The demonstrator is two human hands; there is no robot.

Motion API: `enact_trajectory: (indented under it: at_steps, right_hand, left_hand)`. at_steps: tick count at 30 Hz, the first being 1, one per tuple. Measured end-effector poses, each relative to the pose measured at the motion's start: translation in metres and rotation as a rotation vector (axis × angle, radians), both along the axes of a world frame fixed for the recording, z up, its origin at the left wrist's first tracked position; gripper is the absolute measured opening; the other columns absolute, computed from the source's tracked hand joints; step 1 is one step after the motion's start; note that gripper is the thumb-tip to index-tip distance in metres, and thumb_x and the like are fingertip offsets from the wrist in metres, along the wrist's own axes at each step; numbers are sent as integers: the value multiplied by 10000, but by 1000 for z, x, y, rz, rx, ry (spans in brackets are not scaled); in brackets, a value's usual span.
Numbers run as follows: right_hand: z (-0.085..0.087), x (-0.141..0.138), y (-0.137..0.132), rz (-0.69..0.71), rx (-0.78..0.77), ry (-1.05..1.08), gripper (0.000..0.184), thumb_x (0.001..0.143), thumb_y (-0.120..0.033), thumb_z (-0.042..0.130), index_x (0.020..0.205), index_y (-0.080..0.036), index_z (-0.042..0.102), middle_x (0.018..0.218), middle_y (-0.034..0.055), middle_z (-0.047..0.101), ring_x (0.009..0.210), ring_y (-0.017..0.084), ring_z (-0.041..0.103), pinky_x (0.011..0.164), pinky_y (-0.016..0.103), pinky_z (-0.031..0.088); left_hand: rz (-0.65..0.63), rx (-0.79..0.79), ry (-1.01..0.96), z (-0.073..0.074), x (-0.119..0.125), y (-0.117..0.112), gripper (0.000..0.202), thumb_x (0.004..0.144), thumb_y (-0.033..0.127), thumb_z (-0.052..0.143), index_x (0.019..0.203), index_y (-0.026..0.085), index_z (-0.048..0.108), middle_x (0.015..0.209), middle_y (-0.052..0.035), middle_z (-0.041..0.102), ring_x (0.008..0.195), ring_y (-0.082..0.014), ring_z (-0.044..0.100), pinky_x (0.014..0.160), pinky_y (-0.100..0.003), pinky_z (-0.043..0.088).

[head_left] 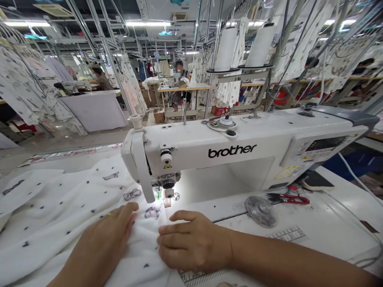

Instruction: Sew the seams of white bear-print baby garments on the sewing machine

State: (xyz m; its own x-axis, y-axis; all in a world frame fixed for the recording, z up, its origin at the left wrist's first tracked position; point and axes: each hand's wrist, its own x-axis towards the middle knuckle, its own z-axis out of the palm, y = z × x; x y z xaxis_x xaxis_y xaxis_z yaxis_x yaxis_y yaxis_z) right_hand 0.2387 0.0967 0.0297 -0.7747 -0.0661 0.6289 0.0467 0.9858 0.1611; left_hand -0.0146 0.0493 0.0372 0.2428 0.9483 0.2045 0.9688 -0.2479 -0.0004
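Resting on the white printed cloth (pixel 74 201), our left hand (pixel 103 236): palm down, fingers together and stretched forward, flattened rather than clasping, so far as we can see; placed so, we judge, to keep the folds smooth. Our right hand (pixel 196 241): fingers bent and bunched at the cloth's right-hand margin, probably to hold that side in line; whether any fabric is pinched there, we cannot tell. Sewing machine (pixel 191 145): white, lettered "brother", its head above the cloth just beyond both hands, its light falling where close sight is presumably wanted. Small brown piece (pixel 167 199): beside the lit spot, perhaps serving as an edge stop. Two thread cones (pixel 226 50): raised on a stand behind, likely so that thread draws off freely. Measuring scale (pixel 287 234): on the tabletop, passing beneath our right forearm. Red-handled snips (pixel 291 199) and a clear round object (pixel 261 211): right of the hands, off the fabric, within easy reach as we judge. Position of the cloth: under the left hand, spreading well leftward, with its lit part between and just ahead of our two hands.
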Motion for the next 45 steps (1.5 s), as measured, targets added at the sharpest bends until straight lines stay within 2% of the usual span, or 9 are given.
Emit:
enact_trajectory:
  at_steps: [5, 10, 18, 24, 29, 35, 38, 41, 45]
  right_hand:
    - [-1, -2, 1, 24, -128, -250, 221, 971, -134, 498, 759, -176, 548, 771, -22, 642, 797, 102, 608, 789, 259, 416]
    - [3, -3, 2, 32, -166, -292, 235, 978, -118, 463, 764, -171, 545, 788, -15, 642, 765, 106, 586, 783, 270, 405]
    - [-5, -5, 4, -49, -276, -253, 221, 994, -126, 449, 814, -174, 568, 847, 15, 689, 772, 102, 613, 802, 257, 424]
    - [-18, -13, 15, -132, -370, -173, 236, 972, -110, 460, 766, -173, 555, 797, -4, 698, 726, 92, 620, 790, 237, 420]
    - [-14, -18, 18, -179, -403, -151, 275, 936, -72, 469, 683, -169, 513, 755, -7, 688, 637, 102, 584, 740, 237, 417]
    - [-2, -20, 19, -250, -514, -238, 260, 929, -58, 492, 697, -160, 550, 696, 1, 658, 643, 110, 591, 779, 237, 425]
    - [1, -15, 18, -229, -546, -221, 166, 910, -41, 503, 849, -166, 593, 808, 21, 673, 770, 133, 618, 824, 258, 422]
    - [2, -9, 16, -229, -543, -133, 181, 898, -40, 503, 1003, -166, 578, 967, 54, 663, 932, 172, 593, 870, 291, 419]
    - [1, -6, 18, -298, -482, -81, 114, 858, -99, 593, 951, -160, 567, 990, 62, 631, 899, 201, 540, 820, 312, 428]
  left_hand:
    - [-300, 136, 103, 0, 5, 8, 404, 883, 48, 355, 1201, 221, 535, 1137, -88, 646, 1025, -260, 615, 889, -421, 469]
    - [-511, 26, 30, 5, 14, 17, 620, 790, -55, 373, 1322, 240, 488, 1293, -34, 597, 1189, -183, 541, 1013, -313, 418]
    - [-454, -144, -62, 0, 10, 31, 602, 784, -25, 394, 1296, 255, 544, 1313, -48, 602, 1193, -199, 567, 985, -339, 486]
    - [-437, -141, -137, -4, 1, 52, 400, 864, 29, 374, 1175, 183, 572, 1289, -98, 608, 1194, -215, 561, 1019, -391, 462]
    - [-466, -208, -169, 7, 0, 64, 422, 864, 32, 309, 1115, 170, 620, 1142, -43, 672, 1052, -207, 619, 969, -358, 483]
    - [-408, -222, -213, 21, 0, 70, 451, 890, 42, 280, 1071, 213, 656, 1000, -15, 709, 941, -188, 660, 907, -316, 509]
    - [-367, -232, -232, 30, 2, 61, 395, 942, 118, 311, 1094, 236, 657, 1036, -16, 697, 994, -192, 647, 902, -313, 514]
    - [-342, -213, -258, 36, 11, 34, 264, 964, 252, 403, 1093, 239, 633, 1097, -24, 669, 1035, -197, 626, 914, -323, 518]
    - [-270, -101, -299, 20, 26, -7, 293, 882, 393, 597, 1136, 248, 587, 1083, -43, 670, 952, -219, 650, 812, -327, 558]
